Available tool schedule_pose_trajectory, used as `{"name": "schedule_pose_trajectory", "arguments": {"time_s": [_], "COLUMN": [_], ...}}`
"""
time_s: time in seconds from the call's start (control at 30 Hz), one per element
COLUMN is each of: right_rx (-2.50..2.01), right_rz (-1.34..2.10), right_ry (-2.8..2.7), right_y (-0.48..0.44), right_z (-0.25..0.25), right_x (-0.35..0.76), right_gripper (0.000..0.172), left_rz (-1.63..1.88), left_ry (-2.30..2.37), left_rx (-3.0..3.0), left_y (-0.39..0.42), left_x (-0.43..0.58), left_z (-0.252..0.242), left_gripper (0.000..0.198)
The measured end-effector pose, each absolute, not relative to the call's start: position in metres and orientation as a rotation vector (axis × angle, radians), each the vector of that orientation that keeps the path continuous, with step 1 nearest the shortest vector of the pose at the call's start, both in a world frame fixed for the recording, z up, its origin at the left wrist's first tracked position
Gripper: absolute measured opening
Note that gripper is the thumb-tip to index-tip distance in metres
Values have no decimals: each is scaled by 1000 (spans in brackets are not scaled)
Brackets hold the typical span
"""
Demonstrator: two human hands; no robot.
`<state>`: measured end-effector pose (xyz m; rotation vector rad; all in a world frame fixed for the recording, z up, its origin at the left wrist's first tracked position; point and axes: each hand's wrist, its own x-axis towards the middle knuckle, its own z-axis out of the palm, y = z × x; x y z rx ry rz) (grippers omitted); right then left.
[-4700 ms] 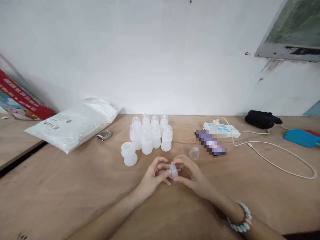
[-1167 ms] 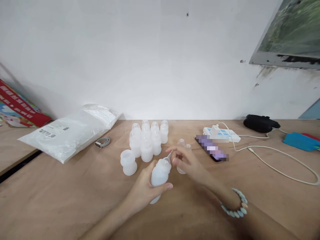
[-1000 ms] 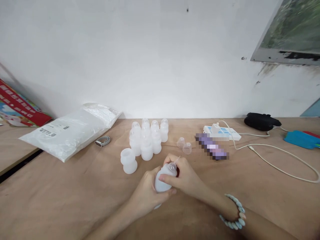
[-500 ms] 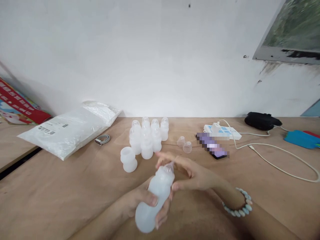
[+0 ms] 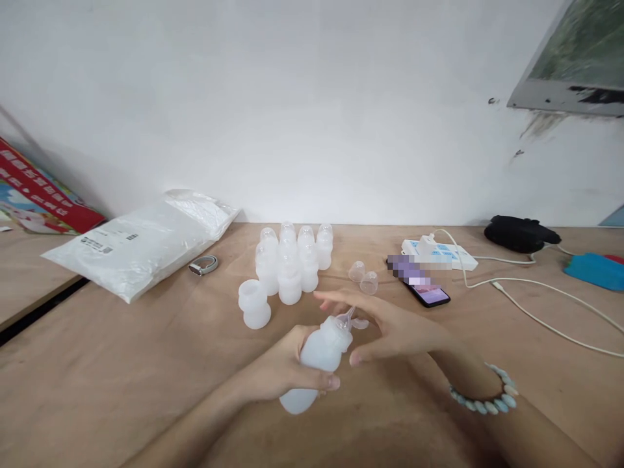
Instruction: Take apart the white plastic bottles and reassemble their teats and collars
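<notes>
A frosted white baby bottle (image 5: 319, 351) with a clear teat (image 5: 347, 316) at its top tilts up to the right, above the near part of the table. Wrapped round its body is my left hand (image 5: 285, 370), thumb across the front. My right hand (image 5: 380, 325) arches beside the teat, thumb and fingers apart; whether a finger touches the teat is hidden. A small clear curved piece (image 5: 361, 323) shows below its palm. Several capped bottles (image 5: 290, 289) stand grouped behind, and an uncapped one (image 5: 256, 315) stands at their front left. Two clear caps (image 5: 369, 283) lie to their right.
A white plastic package (image 5: 141, 247) and a grey wristband (image 5: 203, 265) lie on the left. To the right are a phone (image 5: 431, 294), a power strip (image 5: 465, 259), a white cable (image 5: 541, 286), a black case (image 5: 521, 234) and a blue item (image 5: 595, 271). A wall stands behind the table.
The bottle has risen slightly and shifted right, and my left thumb now lies further across it. My right hand has opened away from the teat. The view has turned slightly.
</notes>
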<state>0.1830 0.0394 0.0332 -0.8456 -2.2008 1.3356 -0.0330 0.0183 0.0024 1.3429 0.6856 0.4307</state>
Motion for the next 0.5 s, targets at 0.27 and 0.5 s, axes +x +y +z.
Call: {"name": "schedule_pose_trajectory", "arguments": {"time_s": [0.27,0.5], "right_rx": [-863,-758], "right_rz": [1196,1142], "right_ry": [-2186,-2090], "right_y": [34,37], "right_z": [30,32], "right_x": [174,176], "right_gripper": [43,28], "left_rz": [511,506], "left_ry": [737,683], "left_rx": [1439,1411], "left_y": [19,23], "left_x": [-30,-38], "left_z": [3,2], "left_gripper": [20,30]}}
